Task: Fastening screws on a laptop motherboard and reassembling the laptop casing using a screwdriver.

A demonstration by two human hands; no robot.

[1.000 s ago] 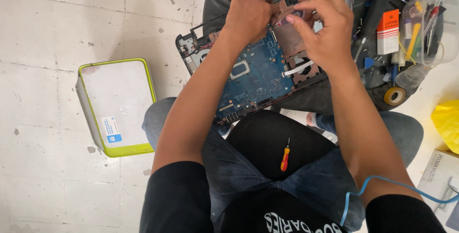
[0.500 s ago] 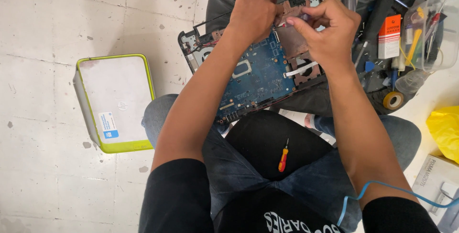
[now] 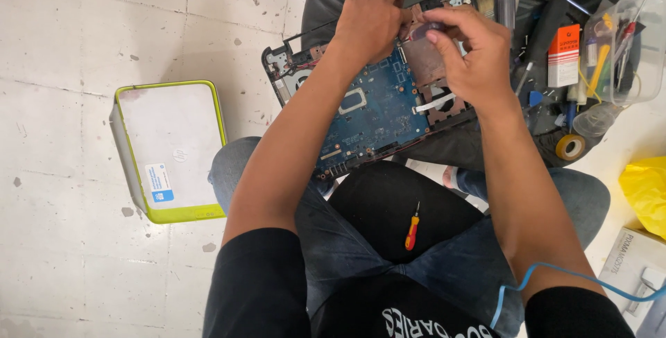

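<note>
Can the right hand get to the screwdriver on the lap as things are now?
Probably yes. The screwdriver lies uncovered on the lap between the forearms, but the right hand is up at the circuit board, pinching a small part.

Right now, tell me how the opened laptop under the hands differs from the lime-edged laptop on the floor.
The opened laptop lies with its blue circuit board bared, under the left hand and right hand; the lime-edged laptop is closed, its white shell whole. The first rests on a dark seat, the second on pale floor tiles, untouched. Both lie flat.
</note>
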